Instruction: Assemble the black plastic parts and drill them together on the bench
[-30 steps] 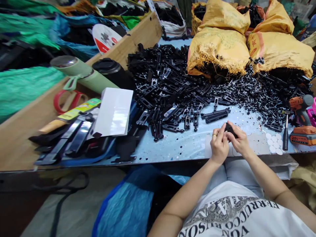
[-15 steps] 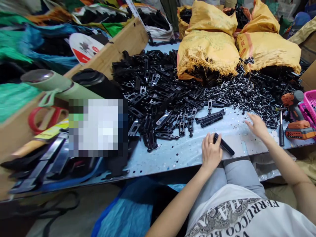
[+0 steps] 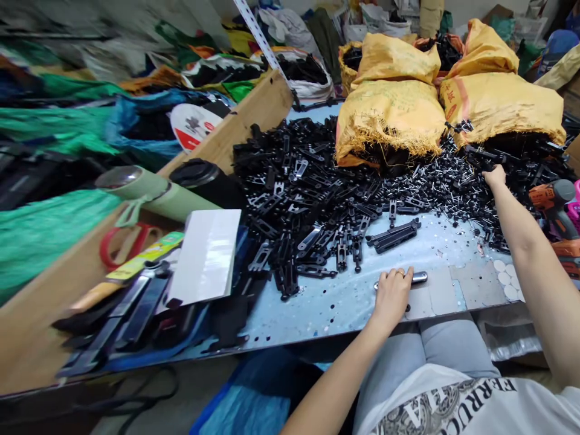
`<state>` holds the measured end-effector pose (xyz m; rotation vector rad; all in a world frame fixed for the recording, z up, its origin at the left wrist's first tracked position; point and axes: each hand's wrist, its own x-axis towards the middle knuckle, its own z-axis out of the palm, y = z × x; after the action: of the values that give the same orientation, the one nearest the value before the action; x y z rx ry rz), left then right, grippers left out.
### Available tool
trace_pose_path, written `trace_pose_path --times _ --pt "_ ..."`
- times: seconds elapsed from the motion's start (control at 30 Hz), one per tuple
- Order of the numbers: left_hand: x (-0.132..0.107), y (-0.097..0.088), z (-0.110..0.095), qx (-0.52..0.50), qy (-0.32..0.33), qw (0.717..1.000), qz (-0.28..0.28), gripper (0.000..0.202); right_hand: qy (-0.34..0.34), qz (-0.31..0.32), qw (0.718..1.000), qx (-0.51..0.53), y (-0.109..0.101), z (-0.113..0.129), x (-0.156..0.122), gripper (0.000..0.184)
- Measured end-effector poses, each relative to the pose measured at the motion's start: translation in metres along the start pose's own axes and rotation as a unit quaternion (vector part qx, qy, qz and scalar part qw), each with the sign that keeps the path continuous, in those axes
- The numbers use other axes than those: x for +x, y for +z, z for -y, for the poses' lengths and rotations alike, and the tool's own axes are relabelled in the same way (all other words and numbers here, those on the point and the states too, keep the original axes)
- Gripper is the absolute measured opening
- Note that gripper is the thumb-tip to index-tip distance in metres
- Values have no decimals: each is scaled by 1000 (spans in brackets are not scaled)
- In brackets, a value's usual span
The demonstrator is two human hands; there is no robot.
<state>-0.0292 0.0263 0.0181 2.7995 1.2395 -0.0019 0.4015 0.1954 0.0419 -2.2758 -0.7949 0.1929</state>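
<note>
Near the table's front edge my left hand (image 3: 393, 295) is closed over a long narrow bar (image 3: 420, 277), grey and shiny on top, which lies on the tabletop and sticks out on both sides of the fingers. My right hand (image 3: 495, 176) reaches far forward to the right end of the pile of black parts, its fingers drawn together at a black piece I cannot make out. Small black-headed pins (image 3: 446, 181) are heaped to its left. A few slim black bars (image 3: 393, 235) lie together beyond my left hand.
Black slotted parts (image 3: 312, 187) cover the table's middle. Two yellow sacks (image 3: 389, 118) stand behind the pins. An orange cordless drill (image 3: 550, 199) is at the right edge. Left are a white pad (image 3: 206, 257), red-handled scissors (image 3: 109, 248) and a green tumbler (image 3: 158, 190).
My right hand has gone forward from the front edge to the pile. Under my left hand, the bar now lies crosswise with a shiny grey face up. The view has shifted.
</note>
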Motion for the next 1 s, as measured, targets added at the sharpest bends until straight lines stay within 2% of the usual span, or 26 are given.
trace_pose_path --times 0.07,0.13,0.17,0.23,0.27,0.3,0.33,0.37,0.4,0.43,0.47,0.5,0.53,0.57,0.6,0.67,0.73,0.8,0.87,0.93,1.0 --pt "-2 2 4 -7 -14 1000 4 41 28 15 999 42 -4 2 -4 43" --pt "-4 2 7 -37 -29 999 -3 39 45 37 995 76 -12 2 -23 33" --pt "-4 2 6 -67 -35 997 -15 38 43 52 993 98 -17 2 -40 28" --pt "-1 -1 0 -175 -40 982 -56 43 22 106 979 171 -23 1 -92 24" --pt "1 -2 -5 -254 -42 963 -80 49 -4 167 948 270 -24 1 -126 26" --pt "5 -4 -11 -346 -46 932 -99 55 -32 243 895 372 -24 1 -162 29" --pt "9 -5 -18 -444 -53 888 -107 57 -46 295 848 437 -23 1 -198 32" --pt "14 -7 -24 -538 -67 834 -105 57 -59 337 815 468 -22 0 -233 34" --pt "19 -8 -29 -617 -88 775 -99 56 -78 371 797 469 -22 -1 -264 36" --pt "23 -8 -32 -675 -116 723 -91 54 -105 395 797 444 -25 -4 -289 37" --pt "26 -8 -34 -711 -145 683 -83 52 -142 397 816 396 -29 -7 -307 37" --pt "27 -8 -35 -726 -176 660 -81 50 -190 375 843 334 -35 -11 -320 35" --pt "27 -8 -34 -726 -203 652 -82 48 -249 335 869 265 -43 -16 -326 32" --pt "25 -7 -33 -717 -221 657 -81 46 -315 284 885 194 -51 -20 -329 29" --pt "23 -7 -32 -702 -229 670 -78 44 -382 235 885 126 -59 -25 -329 26" --pt "18 -9 -30 -656 -204 724 -68 42 -501 188 845 5 -71 -31 -323 22" --pt "14 -11 -27 -563 -139 811 -75 38 -572 222 783 -99 -75 -36 -314 24" --pt "15 -14 -21 -428 -68 897 -84 34 -598 289 728 -170 -71 -39 -307 27" --pt "16 -14 -11 -313 -1 949 -48 35 -599 339 696 -204 -63 -44 -302 28" --pt "17 -12 -3 -246 58 967 16 39 -589 356 694 -213 -55 -47 -302 29" --pt "17 -8 0 -205 91 974 43 49 -576 350 708 -212 -49 -49 -305 28"
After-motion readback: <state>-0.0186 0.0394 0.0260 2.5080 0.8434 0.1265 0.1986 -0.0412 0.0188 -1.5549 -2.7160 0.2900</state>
